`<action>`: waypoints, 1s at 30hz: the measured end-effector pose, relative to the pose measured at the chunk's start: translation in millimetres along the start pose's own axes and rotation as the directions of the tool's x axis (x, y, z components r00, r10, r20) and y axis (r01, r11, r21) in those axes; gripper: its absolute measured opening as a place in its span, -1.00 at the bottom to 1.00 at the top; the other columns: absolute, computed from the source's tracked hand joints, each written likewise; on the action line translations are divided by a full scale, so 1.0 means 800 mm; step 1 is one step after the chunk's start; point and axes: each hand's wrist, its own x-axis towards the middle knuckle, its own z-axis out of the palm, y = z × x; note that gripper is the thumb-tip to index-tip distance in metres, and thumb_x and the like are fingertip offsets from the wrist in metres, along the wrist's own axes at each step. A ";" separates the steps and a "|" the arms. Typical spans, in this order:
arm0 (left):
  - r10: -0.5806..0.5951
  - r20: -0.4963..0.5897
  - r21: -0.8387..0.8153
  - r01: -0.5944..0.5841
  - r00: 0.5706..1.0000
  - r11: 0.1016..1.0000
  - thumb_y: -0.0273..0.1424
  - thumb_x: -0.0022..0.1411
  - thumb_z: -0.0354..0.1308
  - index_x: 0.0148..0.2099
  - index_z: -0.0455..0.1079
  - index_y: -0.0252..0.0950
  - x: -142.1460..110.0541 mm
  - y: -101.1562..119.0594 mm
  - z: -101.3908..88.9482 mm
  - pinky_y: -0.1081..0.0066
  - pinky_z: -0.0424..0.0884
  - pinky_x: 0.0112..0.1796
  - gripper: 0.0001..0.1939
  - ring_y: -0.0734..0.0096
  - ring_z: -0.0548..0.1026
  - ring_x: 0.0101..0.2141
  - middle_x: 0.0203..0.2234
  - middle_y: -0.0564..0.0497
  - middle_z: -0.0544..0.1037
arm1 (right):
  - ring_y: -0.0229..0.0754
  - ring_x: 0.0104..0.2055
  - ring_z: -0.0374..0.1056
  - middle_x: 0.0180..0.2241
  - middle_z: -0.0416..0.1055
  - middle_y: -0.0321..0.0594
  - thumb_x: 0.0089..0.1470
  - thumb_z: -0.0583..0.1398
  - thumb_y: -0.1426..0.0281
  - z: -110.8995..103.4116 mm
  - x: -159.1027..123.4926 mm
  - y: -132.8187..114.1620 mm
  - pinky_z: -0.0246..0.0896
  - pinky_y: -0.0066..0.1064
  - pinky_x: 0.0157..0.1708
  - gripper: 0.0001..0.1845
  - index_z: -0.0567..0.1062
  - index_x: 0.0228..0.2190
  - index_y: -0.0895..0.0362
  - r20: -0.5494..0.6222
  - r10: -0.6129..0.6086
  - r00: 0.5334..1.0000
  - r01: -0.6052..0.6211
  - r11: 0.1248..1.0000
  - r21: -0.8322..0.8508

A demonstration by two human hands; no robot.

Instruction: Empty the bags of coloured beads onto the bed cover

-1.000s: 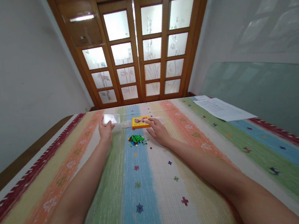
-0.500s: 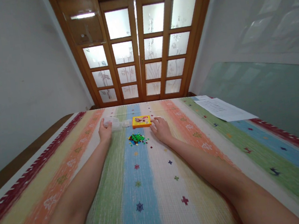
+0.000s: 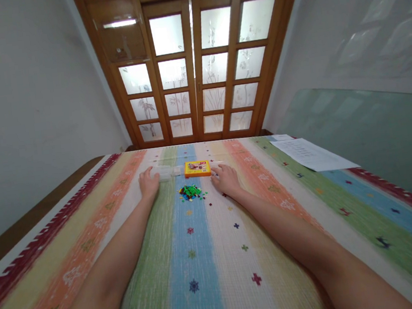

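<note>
My left hand (image 3: 148, 182) rests far out on the striped cloth (image 3: 203, 255), its fingers closed on the left end of a clear plastic box (image 3: 163, 172) that lies on the cloth. To the right of it sits a small yellow box (image 3: 197, 168) with a picture on its lid. My right hand (image 3: 226, 177) lies flat, fingers apart, with the fingertips just right of the yellow box; it holds nothing. A little heap of small green and mixed-colour pieces (image 3: 190, 192) lies between the two hands, nearer to me than the yellow box.
A few stray pieces (image 3: 209, 204) lie right of the heap. A printed white sheet (image 3: 309, 154) is at the far right of the cloth. A glass panel (image 3: 368, 129) leans on the right wall. Wooden doors (image 3: 191, 66) with frosted panes stand behind.
My left hand has lowered the clear plastic box from a raised tilt down onto the cloth. My right hand has slid off the yellow box's lid to the cloth beside it.
</note>
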 end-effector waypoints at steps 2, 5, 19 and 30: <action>0.092 0.016 0.064 -0.093 0.996 0.994 -0.26 0.25 0.15 0.27 0.39 -0.21 -0.007 0.011 -0.003 0.06 0.14 0.29 -0.45 -0.03 0.29 0.24 0.22 -0.22 0.34 | 0.20 0.30 0.14 0.27 0.27 0.04 0.28 0.16 0.14 0.000 -0.001 -0.001 0.00 0.08 0.24 -0.50 0.47 0.19 -0.01 0.015 -0.016 1.000 0.016 1.000 -0.004; 0.198 0.083 0.114 -0.206 0.977 0.972 -0.21 0.19 0.24 0.28 0.39 -0.18 -0.020 0.026 -0.002 -0.03 0.04 0.32 -0.39 -0.14 0.15 0.32 0.34 -0.21 0.19 | 0.23 0.35 0.06 0.33 0.19 0.06 0.27 0.16 0.07 0.000 -0.001 -0.004 -0.09 0.20 0.26 -0.41 0.39 0.26 -0.04 0.052 -0.047 0.998 0.048 0.999 -0.023; 0.264 0.177 0.180 -0.295 0.948 0.938 -0.25 0.23 0.20 0.32 0.33 -0.21 0.005 0.008 -0.002 -0.08 0.09 0.32 -0.39 -0.15 0.09 0.34 0.32 -0.23 0.24 | 0.23 0.36 0.03 0.39 0.10 0.00 0.32 0.08 -0.02 -0.006 0.030 -0.011 -0.15 0.21 0.27 -0.40 0.30 0.32 -0.19 0.213 -0.173 0.962 0.199 0.974 -0.104; 0.241 0.177 0.369 -0.291 0.954 0.883 -0.17 0.31 0.09 0.39 0.24 -0.19 0.047 -0.056 -0.027 -0.04 0.08 0.34 -0.36 -0.06 0.15 0.35 0.35 -0.19 0.23 | 0.20 0.34 0.03 0.36 0.14 0.00 0.33 0.05 -0.02 0.006 0.055 -0.080 -0.09 0.19 0.23 -0.41 0.28 0.32 -0.21 0.247 -0.237 0.940 0.270 0.957 -0.107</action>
